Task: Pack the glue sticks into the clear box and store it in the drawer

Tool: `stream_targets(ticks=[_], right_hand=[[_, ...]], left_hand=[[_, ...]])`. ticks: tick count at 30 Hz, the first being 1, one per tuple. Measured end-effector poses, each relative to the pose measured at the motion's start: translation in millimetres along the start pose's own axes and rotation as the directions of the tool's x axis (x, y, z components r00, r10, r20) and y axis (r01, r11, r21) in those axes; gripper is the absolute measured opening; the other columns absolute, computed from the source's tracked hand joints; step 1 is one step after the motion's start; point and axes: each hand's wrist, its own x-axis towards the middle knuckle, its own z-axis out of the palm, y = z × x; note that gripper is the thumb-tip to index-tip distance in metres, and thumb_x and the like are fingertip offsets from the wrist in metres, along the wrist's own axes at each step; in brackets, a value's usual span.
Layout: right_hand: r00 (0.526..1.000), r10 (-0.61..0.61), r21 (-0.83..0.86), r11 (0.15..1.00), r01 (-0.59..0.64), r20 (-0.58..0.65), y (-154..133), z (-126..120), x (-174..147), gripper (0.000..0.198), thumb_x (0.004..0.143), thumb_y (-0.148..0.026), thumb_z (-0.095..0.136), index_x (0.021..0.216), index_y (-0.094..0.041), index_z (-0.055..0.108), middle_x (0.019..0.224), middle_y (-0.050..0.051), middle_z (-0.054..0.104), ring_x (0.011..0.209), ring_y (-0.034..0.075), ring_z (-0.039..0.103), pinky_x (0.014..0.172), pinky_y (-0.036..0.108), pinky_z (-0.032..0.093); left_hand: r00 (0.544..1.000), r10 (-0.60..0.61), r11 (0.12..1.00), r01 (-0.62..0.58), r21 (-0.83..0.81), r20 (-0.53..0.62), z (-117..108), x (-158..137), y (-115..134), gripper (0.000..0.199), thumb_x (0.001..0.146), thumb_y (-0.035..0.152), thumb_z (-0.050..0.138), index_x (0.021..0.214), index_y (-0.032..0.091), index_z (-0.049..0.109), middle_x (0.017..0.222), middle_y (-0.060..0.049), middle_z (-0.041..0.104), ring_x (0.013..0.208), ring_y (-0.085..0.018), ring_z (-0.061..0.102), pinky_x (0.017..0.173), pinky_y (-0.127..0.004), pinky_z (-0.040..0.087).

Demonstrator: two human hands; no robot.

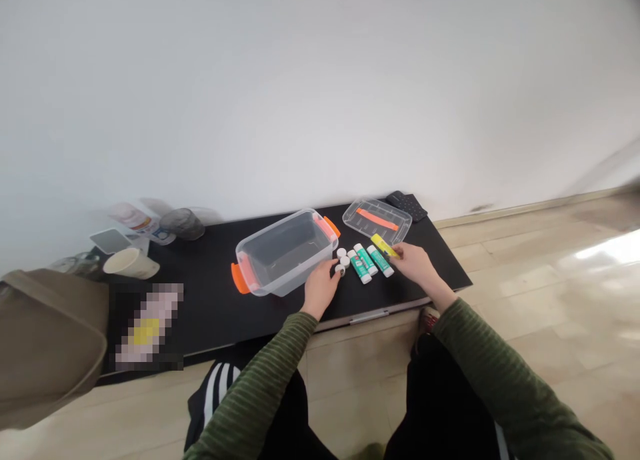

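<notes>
Right hand: thumb and fingers pinched around one end of a smooth yellow tube, its far end pointing ahead and leftward. Left hand: fingers curved in a narrow gap, tips at the nearest of three small white cap-like cylinders; cannot tell whether they grip it. Between the hands, three green-and-white printed glue sticks lie on their sides, slim with rounded white ends, roughly parallel. Just beyond and left of the left hand, a translucent plastic box, rectangular with rounded corners, glossy orange latches at both ends. Beyond the right hand, a clear flat lid with an orange strip across it; past that, a black dotted object. Well left of the left hand, a pale tapered cup lies tipped. Smooth black tabletop beneath; both sleeves green, ribbed, soft-looking.
</notes>
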Motion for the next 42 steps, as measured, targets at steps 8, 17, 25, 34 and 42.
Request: stream_targets(ticks=[8, 17, 25, 34, 42], right_hand=[[0.991, 0.104, -0.239, 0.968, -0.083, 0.078, 17.9, 18.5, 18.7, 0.020, 0.083, -0.027, 0.061, 0.098, -0.020, 0.072, 0.097, 0.008, 0.074, 0.092, 0.022, 0.068, 0.072, 0.025, 0.041], [0.989, 0.116, -0.294, 0.952, -0.082, 0.097, 4.7, 18.9, 18.8, 0.023, 0.088, -0.026, 0.057, 0.106, -0.018, 0.068, 0.108, 0.012, 0.069, 0.096, 0.024, 0.066, 0.074, 0.028, 0.043], [0.989, 0.028, -0.276, 0.961, 0.013, 0.142, -17.3, 18.2, -1.8, 0.022, 0.086, -0.035, 0.061, 0.101, -0.021, 0.066, 0.109, 0.009, 0.067, 0.098, 0.023, 0.063, 0.070, 0.027, 0.042], [0.981, 0.052, -0.350, 0.937, 0.016, 0.185, -22.2, 23.6, -4.3, 0.028, 0.088, -0.037, 0.056, 0.106, -0.018, 0.068, 0.113, 0.014, 0.067, 0.105, 0.027, 0.063, 0.073, 0.030, 0.045], [0.975, 0.103, -0.407, 0.913, -0.014, 0.199, -32.2, 31.1, -2.5, 0.031, 0.089, -0.038, 0.054, 0.104, -0.017, 0.072, 0.107, 0.018, 0.071, 0.099, 0.030, 0.067, 0.076, 0.034, 0.047]], left_hand=[[0.993, 0.000, 0.904, -0.051, 0.425, 0.119, 6.1, -4.2, 3.3, 0.020, 0.089, 0.031, 0.057, 0.107, 0.025, 0.063, 0.112, -0.010, 0.069, 0.097, -0.026, 0.065, 0.078, -0.033, 0.044], [0.987, -0.014, 0.867, -0.068, 0.493, 0.161, 7.5, -6.1, 2.6, 0.020, 0.089, 0.029, 0.056, 0.109, 0.024, 0.058, 0.106, -0.010, 0.070, 0.091, -0.026, 0.067, 0.074, -0.032, 0.043], [0.993, 0.026, 0.933, -0.066, 0.354, 0.116, -1.6, -7.5, 3.8, 0.032, 0.086, 0.025, 0.058, 0.118, 0.022, 0.060, 0.120, -0.014, 0.067, 0.105, -0.029, 0.064, 0.087, -0.037, 0.045], [0.983, 0.136, 0.969, -0.157, 0.190, 0.123, -4.4, -15.4, 3.6, 0.021, 0.083, 0.022, 0.059, 0.103, 0.021, 0.065, 0.108, -0.009, 0.070, 0.091, -0.025, 0.065, 0.084, -0.038, 0.048], [0.993, -0.008, 0.977, 0.034, -0.212, 0.121, -1.5, -11.7, -3.3, 0.017, 0.078, 0.024, 0.068, 0.093, 0.020, 0.063, 0.091, -0.006, 0.071, 0.084, -0.021, 0.066, 0.083, -0.038, 0.052]])
